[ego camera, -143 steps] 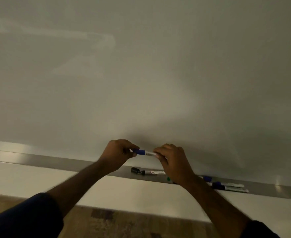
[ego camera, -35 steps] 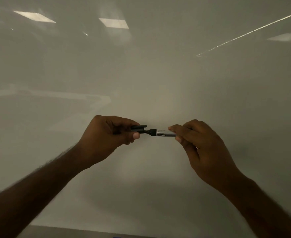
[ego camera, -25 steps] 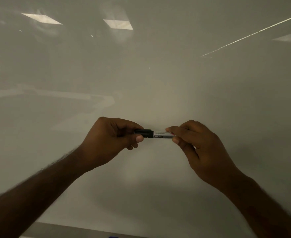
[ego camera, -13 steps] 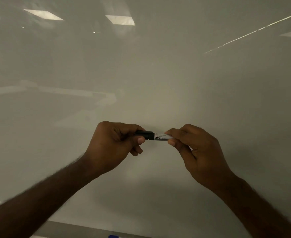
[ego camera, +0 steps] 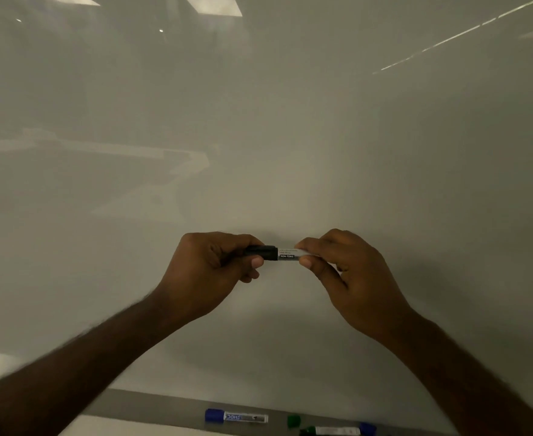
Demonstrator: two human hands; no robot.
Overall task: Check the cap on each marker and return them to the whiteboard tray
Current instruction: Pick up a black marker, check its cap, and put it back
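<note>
black marker (ego camera: 277,253) at centre, capped, cap looks seated — left hand (ego camera: 208,272) fingers closed on cap, right hand (ego camera: 350,275) pinching barrel. blue marker (ego camera: 236,416), green marker (ego camera: 328,430) in whiteboard tray (ego camera: 164,407) at 6 o'clock — black one left to return.

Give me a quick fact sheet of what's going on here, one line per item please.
setting: person facing a whiteboard, hands raised in front of it
left hand: closed around the cap end of the black marker
right hand: pinching the marker's white barrel
cap: seated on the barrel, no gap showing
whiteboard tray: at bottom edge of view
in tray: blue marker, a green marker to its right, partly cut off
</note>
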